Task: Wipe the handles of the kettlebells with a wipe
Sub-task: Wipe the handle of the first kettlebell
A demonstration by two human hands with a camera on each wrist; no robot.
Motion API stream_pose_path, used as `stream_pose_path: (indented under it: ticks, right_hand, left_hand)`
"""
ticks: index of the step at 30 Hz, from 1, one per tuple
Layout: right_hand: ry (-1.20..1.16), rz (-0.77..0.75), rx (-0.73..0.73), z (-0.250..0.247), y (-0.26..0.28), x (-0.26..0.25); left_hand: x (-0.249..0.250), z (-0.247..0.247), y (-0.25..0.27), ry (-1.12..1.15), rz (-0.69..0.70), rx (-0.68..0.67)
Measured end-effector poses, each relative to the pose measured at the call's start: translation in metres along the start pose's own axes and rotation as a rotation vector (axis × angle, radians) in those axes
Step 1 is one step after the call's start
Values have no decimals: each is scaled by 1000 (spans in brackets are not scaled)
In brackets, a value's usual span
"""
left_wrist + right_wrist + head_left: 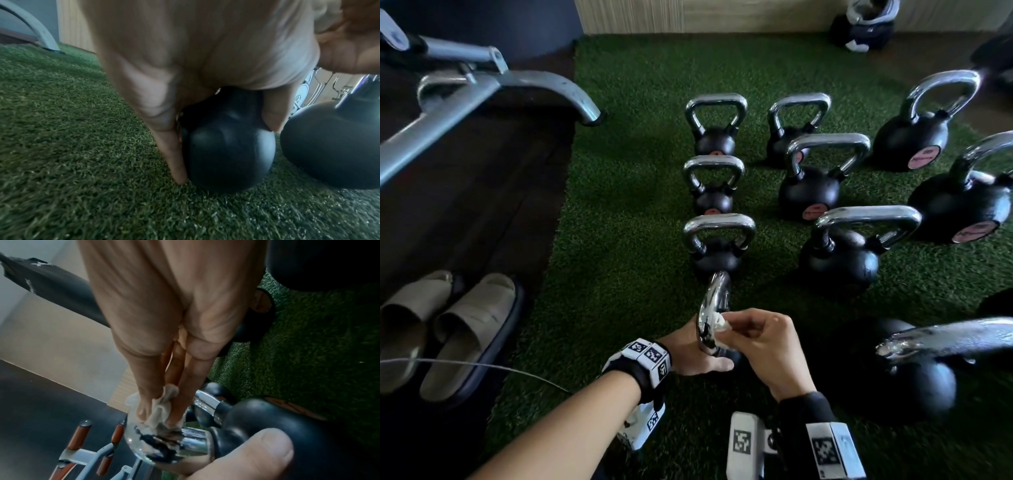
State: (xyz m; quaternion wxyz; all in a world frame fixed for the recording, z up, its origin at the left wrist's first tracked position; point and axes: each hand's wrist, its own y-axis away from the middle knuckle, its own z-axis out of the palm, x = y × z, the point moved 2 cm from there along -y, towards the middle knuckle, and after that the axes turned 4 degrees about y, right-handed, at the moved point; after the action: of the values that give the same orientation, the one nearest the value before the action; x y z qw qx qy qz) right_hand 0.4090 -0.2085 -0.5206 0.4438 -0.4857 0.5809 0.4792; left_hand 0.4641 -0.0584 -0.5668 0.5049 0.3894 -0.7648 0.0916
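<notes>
- Your right hand pinches a crumpled white wipe between thumb and fingertips and presses it against the chrome handle of the nearest kettlebell.
- Your left hand steadies that kettlebell: the thumb and a finger lie straight down either side of the black ball, the palm over its top, nothing curled round it.
- That kettlebell stands on the green turf, at the near end of a column of 3 small kettlebells beyond it; larger ones sit to its right.
- Expect the ball to be heavy and stiff, so it should stay put under light rubbing; I'd judge a hand on the ball is enough.
- The chrome looks slick and mirror-bright. The soft wipe will likely slide or bunch, so pinch it firmly and wrap it around the bar.
- The other handles are not being touched now.
</notes>
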Motion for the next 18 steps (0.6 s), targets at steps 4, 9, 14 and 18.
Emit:
stream_pose_path:
  ticks: [4,9,14,18]
  right_hand:
    - [12,9,-30,-1,1,9]
    - [290,-18,-128,-2,-8,23]
    - [482,-13,-298,-2,-33,21]
    - [357,20,-395,3,-33,25]
  left_hand:
    - [-6,1,0,36,19,-80]
    - [-11,-1,5,-15,-38,-135]
    - [-11,-1,7,-136,17,-95]
    - [-13,0,10,-135,-4,-91]
